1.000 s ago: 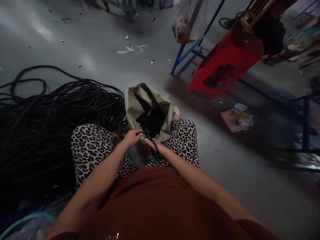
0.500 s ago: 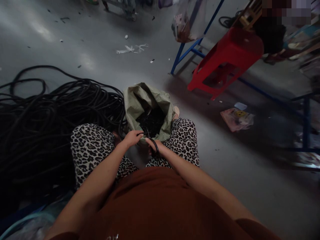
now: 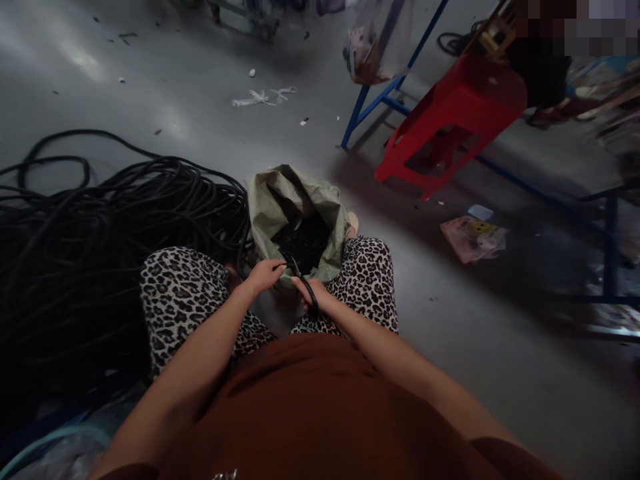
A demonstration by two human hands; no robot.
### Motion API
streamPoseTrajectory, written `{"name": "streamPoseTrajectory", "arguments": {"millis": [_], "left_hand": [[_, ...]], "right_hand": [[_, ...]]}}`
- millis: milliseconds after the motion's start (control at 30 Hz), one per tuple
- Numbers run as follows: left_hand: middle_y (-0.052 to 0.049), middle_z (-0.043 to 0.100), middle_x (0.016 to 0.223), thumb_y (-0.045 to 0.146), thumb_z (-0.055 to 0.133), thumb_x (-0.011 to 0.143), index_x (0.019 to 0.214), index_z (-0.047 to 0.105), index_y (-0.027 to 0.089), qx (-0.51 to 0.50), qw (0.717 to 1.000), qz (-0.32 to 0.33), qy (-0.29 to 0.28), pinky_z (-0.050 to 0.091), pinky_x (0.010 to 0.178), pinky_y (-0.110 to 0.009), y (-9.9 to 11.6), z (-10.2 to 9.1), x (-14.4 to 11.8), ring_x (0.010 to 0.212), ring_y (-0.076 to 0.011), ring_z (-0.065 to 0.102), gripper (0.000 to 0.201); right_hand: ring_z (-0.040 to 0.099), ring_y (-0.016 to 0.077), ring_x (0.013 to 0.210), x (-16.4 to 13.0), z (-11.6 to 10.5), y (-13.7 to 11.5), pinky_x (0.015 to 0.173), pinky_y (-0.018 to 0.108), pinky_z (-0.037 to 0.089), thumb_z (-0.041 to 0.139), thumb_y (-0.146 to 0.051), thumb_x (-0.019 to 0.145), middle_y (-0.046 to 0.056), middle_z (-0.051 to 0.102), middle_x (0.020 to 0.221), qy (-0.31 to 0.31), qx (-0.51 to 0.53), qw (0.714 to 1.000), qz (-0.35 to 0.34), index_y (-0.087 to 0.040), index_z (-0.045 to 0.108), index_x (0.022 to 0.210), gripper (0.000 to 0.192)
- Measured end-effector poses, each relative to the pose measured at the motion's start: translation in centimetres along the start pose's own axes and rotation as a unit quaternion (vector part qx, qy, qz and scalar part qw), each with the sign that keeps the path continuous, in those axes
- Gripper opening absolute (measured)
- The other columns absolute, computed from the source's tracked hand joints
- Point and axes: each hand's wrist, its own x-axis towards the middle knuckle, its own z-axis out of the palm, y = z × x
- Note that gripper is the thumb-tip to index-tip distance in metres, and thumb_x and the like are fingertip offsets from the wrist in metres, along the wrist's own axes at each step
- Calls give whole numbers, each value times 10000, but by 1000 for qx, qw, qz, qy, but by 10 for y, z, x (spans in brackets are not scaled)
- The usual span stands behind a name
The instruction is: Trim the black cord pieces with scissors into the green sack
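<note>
Over the near rim of an open woven sack (image 3: 327, 200), my left hand (image 3: 266, 275) pinches a thin black strip (image 3: 286, 265), its short end pointing right. My right hand (image 3: 313, 293) is closed round the black handles of a pair of scissors (image 3: 306, 285). The blades point up and left, close to the strip's end; whether they touch it I cannot tell. Inside the sack lies a heap of small black pieces (image 3: 303, 240). The sack stands between my knees, its mouth folded outward.
Long black tubing or cord (image 3: 165, 193) lies in a tangled pile at left. A red stool (image 3: 480, 93) is at upper right, by a blue metal frame (image 3: 356, 117) with a plastic bag (image 3: 367, 57) hanging on it. A pink package (image 3: 470, 237) lies on the floor.
The scissors have shifted slightly, and their blades look more spread than before. My left hand stays almost in place with the black strip.
</note>
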Motion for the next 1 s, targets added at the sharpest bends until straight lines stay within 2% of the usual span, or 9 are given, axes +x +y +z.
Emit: {"name": "streamPoseTrajectory", "arguments": {"millis": [167,400,700,833,1000], "left_hand": [[-56,692,1045,351,447,815,1069,672,165,12,1000,1,7,470,875,-294,0,-2,0,970,-202,624,387],[-64,694,1027,298,481,792,1058,671,156,26,1000,-14,10,461,894,-312,-1,-5,0,958,-207,623,356],[-53,686,1054,348,489,805,1078,654,177,1,999,-17,34,458,904,-295,-5,-5,-1,987,-195,617,361],[-61,691,1016,346,514,797,1067,638,175,-5,997,-38,63,487,846,-296,-6,-5,1,943,-194,628,344],[-68,693,989,344,507,805,1035,644,160,-7,997,-34,67,490,829,-301,-3,-7,0,919,-199,630,324]], "right_hand": [[477,120,314,2,-2,0,340,204,371,467,-565,839,0,457,367,19,-34,999,-26,-145,535,564,507],[455,103,297,2,-4,-1,327,197,357,498,-531,835,-2,479,384,46,16,999,-3,-147,519,567,469],[464,99,313,4,-3,-1,319,182,372,495,-605,812,-4,477,392,29,46,998,24,-148,528,627,494],[493,117,343,6,-1,0,337,206,401,487,-617,811,10,500,435,8,64,998,22,-135,557,676,504],[525,129,390,5,1,2,366,212,411,490,-620,809,21,534,495,-21,54,998,6,-124,567,721,510]]}}
